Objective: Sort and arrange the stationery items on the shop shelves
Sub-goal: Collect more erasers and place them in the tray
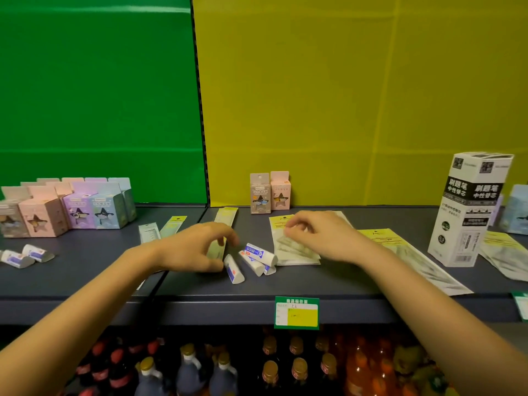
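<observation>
Both hands reach over the front edge of the dark shelf (200, 290), working in the loose clutter at its middle. The left hand (197, 247) is cupped with fingers curled down around a pale flat packet (215, 250), thumb underneath near the shelf surface, so it appears to be pinching or lifting that packet clear of the small wedge-shaped erasers (251, 260) that lie in a jumble just to its right; the exact contact is partly hidden by the fingers. The right hand (320, 235) hovers palm-down over a stack of clear refill packets with yellow headers (288, 247), thumb and forefinger drawn together at the top of the uppermost one, probably to peel it off or square the pile. Grouping seems to be the aim: boxed items with star windows stand in a tidy block at the shelf's left rear (71, 210), two more such boxes (270, 192) stand against the yellow back panel, and two stray erasers (27, 255) rest near the left front edge, apart from their fellows. A tall white refill box (468, 210) stands upright toward the right end beside more flat packets (414, 258). Both forearms extend forward and slightly inward, wrists low, elbows off the shelf.
</observation>
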`<action>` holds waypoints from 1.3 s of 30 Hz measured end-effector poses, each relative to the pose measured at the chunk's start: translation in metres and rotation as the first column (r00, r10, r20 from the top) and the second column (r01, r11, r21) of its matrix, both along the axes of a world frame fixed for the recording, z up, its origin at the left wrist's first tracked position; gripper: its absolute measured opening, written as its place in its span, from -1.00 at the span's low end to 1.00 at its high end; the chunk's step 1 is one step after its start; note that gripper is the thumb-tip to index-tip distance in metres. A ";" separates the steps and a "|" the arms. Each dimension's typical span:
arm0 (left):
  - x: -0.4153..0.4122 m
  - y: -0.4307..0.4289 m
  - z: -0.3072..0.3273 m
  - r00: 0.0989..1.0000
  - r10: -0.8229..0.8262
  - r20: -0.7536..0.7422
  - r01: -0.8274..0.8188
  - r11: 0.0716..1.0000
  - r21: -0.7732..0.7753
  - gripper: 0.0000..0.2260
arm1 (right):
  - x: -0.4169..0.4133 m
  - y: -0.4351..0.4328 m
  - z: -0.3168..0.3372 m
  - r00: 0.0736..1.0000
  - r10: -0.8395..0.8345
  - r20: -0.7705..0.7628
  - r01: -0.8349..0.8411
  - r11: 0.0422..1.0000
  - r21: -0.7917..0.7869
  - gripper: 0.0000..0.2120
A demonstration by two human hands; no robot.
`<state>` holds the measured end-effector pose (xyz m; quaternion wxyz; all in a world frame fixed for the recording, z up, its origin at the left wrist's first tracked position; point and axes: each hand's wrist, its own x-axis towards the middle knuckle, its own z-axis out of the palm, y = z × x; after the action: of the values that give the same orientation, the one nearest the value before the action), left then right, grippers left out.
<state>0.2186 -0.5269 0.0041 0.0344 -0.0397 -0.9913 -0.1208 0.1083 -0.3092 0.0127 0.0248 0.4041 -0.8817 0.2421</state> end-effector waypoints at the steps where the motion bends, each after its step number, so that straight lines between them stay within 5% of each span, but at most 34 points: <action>1: 0.001 0.002 -0.002 1.000 -0.023 0.011 0.023 0.999 -0.028 -0.56 | 0.006 -0.008 0.000 0.999 0.037 0.017 -0.037 0.999 0.025 -0.68; 7: 0.002 0.004 -0.011 0.997 -0.066 -0.031 0.064 0.995 -0.074 -0.60 | 0.025 -0.045 -0.008 0.995 0.095 -0.038 -0.081 0.958 0.277 -0.43; 13: 0.005 0.003 -0.015 0.989 -0.120 -0.089 0.111 0.989 -0.100 -0.73 | 0.035 -0.060 -0.014 0.985 0.091 -0.148 -0.021 0.907 0.420 -0.53; 19: 0.007 0.008 -0.014 0.983 -0.159 -0.092 0.124 0.943 -0.308 -0.68 | 0.036 -0.065 -0.011 0.995 0.087 -0.056 -0.050 0.875 0.481 -0.56; 28: 0.011 0.014 -0.015 0.973 -0.206 -0.108 0.137 0.885 -0.445 -0.46 | 0.039 -0.064 -0.014 0.998 0.052 0.022 -0.056 0.918 0.394 -0.52; 39: 0.027 0.017 -0.019 0.961 -0.224 -0.163 0.135 0.893 -0.429 -0.66 | 0.045 -0.051 -0.025 0.998 0.047 0.039 -0.051 0.990 0.130 -0.58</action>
<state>0.2460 -0.5104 -0.0146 0.1171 -0.1502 -0.9772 0.0938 0.1530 -0.3603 -0.0127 -0.0235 0.4221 -0.8858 0.1913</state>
